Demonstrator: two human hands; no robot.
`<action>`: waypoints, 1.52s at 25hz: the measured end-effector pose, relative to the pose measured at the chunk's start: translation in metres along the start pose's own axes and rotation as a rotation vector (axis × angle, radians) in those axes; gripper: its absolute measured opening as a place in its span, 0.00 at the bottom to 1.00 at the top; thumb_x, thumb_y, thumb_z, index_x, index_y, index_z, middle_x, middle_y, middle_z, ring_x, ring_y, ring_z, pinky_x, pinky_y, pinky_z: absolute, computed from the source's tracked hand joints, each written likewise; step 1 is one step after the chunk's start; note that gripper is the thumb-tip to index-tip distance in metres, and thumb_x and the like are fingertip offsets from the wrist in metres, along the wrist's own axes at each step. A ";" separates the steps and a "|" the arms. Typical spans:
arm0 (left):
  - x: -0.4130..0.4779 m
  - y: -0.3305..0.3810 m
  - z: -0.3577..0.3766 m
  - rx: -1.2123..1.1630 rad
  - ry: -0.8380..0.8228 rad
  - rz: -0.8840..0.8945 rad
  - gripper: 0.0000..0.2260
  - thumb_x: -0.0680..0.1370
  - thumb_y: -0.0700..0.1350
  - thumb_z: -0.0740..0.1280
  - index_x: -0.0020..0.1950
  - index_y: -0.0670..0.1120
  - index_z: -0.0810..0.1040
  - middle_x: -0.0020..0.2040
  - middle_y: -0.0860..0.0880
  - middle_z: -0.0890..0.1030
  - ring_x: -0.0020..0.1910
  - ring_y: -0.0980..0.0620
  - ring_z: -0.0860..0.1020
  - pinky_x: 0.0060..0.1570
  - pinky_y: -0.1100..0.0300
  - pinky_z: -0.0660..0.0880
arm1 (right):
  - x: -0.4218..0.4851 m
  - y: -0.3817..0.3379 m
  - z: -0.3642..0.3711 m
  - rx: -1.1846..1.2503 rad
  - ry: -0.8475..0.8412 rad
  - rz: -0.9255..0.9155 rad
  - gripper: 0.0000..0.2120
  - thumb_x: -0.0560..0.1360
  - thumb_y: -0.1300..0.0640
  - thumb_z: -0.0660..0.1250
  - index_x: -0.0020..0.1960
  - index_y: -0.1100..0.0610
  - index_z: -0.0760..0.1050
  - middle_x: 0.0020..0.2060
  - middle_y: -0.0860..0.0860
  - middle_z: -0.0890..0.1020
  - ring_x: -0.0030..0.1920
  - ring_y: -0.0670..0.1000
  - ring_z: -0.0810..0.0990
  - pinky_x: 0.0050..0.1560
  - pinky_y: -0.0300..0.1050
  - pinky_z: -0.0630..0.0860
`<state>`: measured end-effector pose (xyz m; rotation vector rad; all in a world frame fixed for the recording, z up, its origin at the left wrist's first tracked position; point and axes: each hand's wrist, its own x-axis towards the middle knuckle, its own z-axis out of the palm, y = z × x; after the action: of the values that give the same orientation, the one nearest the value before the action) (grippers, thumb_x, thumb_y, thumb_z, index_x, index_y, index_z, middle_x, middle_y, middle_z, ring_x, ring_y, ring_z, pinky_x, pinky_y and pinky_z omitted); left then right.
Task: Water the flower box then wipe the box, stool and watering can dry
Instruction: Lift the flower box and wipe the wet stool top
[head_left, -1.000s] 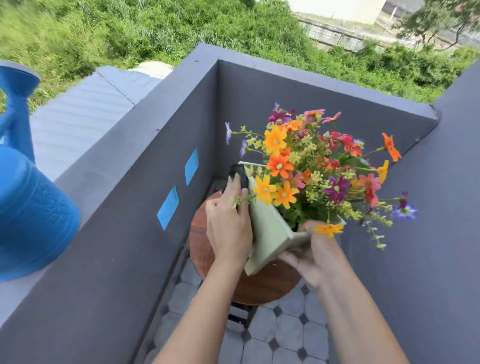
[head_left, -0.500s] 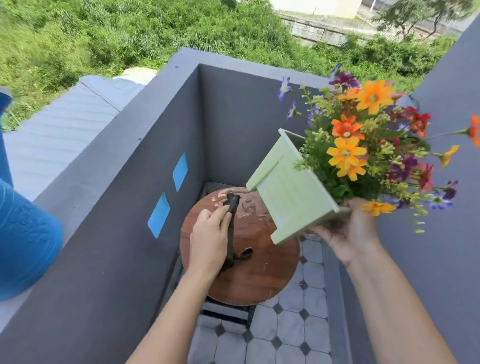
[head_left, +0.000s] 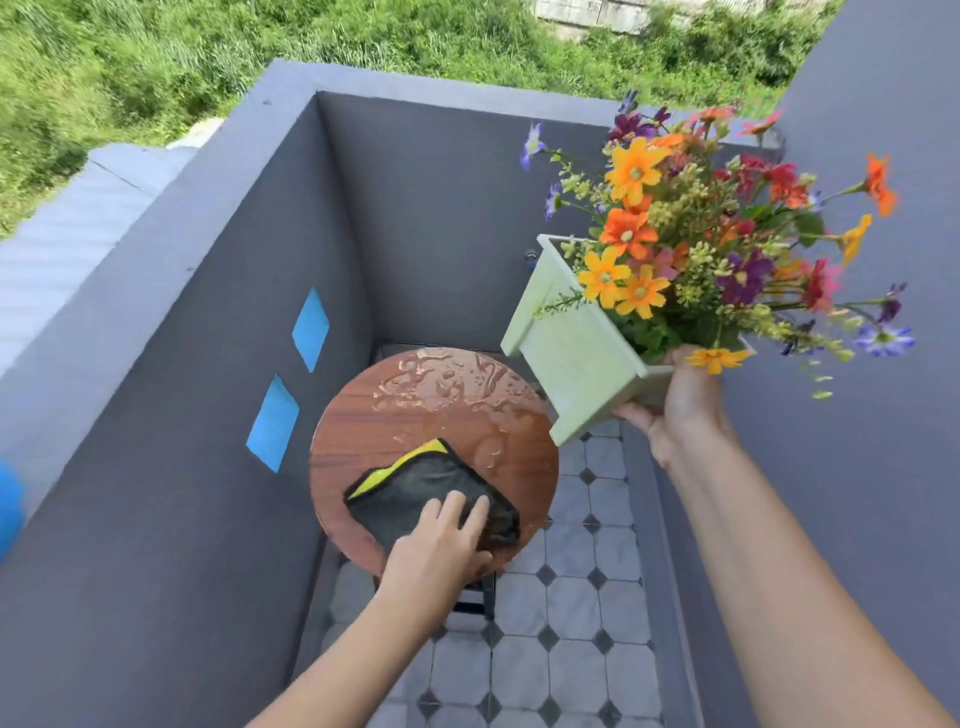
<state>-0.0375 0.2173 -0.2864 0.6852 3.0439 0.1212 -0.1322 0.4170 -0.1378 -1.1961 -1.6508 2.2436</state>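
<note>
My right hand (head_left: 675, 410) grips the pale green flower box (head_left: 576, 358) from below and holds it tilted in the air, up and to the right of the stool. Orange, red and purple flowers (head_left: 691, 234) fill the box. The round brown stool (head_left: 431, 415) stands below in the grey corner, with water puddled on its far half. My left hand (head_left: 441, 545) presses flat on a dark cloth with a yellow edge (head_left: 415, 488), spread on the stool's near half. Only a blue sliver of the watering can (head_left: 8, 514) shows at the left edge.
Grey walls (head_left: 208, 415) close in the stool on the left, back and right; two blue tape patches (head_left: 291, 379) mark the left wall. The floor has grey octagonal tiles (head_left: 571, 623). Green vegetation lies beyond the wall.
The right hand has lifted the flower box off the stool, up and to the right. The left hand has spread the bunched cloth flat on the stool's near side.
</note>
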 end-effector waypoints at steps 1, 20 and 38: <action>-0.004 0.003 0.006 -0.034 -0.039 -0.004 0.24 0.64 0.61 0.73 0.54 0.49 0.80 0.44 0.49 0.73 0.40 0.50 0.71 0.13 0.61 0.70 | 0.008 0.003 -0.003 -0.010 0.011 -0.008 0.09 0.78 0.56 0.55 0.56 0.57 0.61 0.41 0.53 0.68 0.39 0.51 0.73 0.28 0.46 0.82; 0.065 0.003 0.021 -0.096 -0.154 0.345 0.25 0.80 0.60 0.41 0.75 0.57 0.56 0.75 0.56 0.63 0.75 0.51 0.53 0.70 0.49 0.49 | 0.072 0.020 -0.001 -0.070 0.014 -0.053 0.21 0.67 0.51 0.56 0.58 0.51 0.57 0.49 0.54 0.71 0.44 0.55 0.78 0.26 0.40 0.79; 0.169 0.005 0.007 -0.383 -0.075 -0.583 0.26 0.81 0.56 0.45 0.77 0.51 0.45 0.79 0.52 0.49 0.77 0.46 0.44 0.72 0.43 0.42 | 0.098 0.022 0.005 -0.099 0.034 -0.099 0.28 0.58 0.48 0.57 0.54 0.50 0.49 0.60 0.57 0.73 0.47 0.57 0.80 0.30 0.46 0.82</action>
<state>-0.1875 0.2945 -0.2936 -0.2154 2.8738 0.6173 -0.1950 0.4550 -0.2071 -1.1402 -1.7858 2.0938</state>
